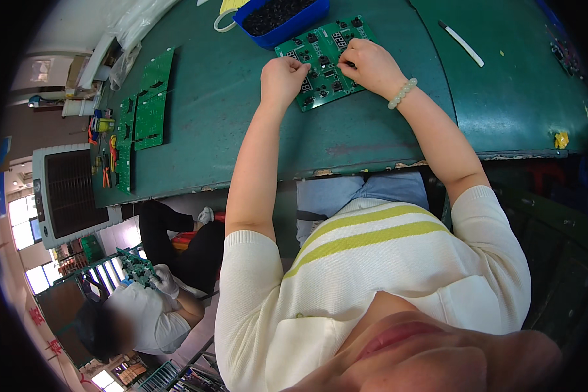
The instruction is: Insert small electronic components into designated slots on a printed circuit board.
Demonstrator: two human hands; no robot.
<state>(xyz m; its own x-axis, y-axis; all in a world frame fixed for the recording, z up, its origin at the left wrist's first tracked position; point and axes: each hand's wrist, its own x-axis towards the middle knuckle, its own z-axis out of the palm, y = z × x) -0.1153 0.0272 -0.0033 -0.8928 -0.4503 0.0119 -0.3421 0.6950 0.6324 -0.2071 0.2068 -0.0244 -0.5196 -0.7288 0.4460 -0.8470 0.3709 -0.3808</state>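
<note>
Circuit board (pixel 321 77) under your hands: it lies on the green tabletop (pixel 215 134) straight ahead of you, slightly askew, its face crowded with black parts and small displays. Your left hand (pixel 283 80) is over the board's left side, thumb and fingers drawn together in a pinch; you may have a small part between the tips, but I cannot tell. Your right hand (pixel 371 66) reaches over the board's right side, fingers curled inward, the tips low over its middle; whether they grip anything is hidden. A pale bead bracelet (pixel 402 93) circles your right wrist.

Just beyond the board stands a blue bin (pixel 297 29) filled with black parts (pixel 273 16), and a pale ring (pixel 225 29) sits to its left. Off to your right lie a white pen (pixel 462 46) with a dark tip and, nearer the front edge, a yellow scrap (pixel 561 140). Well to your left, more green boards (pixel 151 121) lie near some pliers (pixel 113 154). Farther left, below the tabletop's edge, a co-worker (pixel 160 326) in a white top holds another board (pixel 136 266) in gloved hands.
</note>
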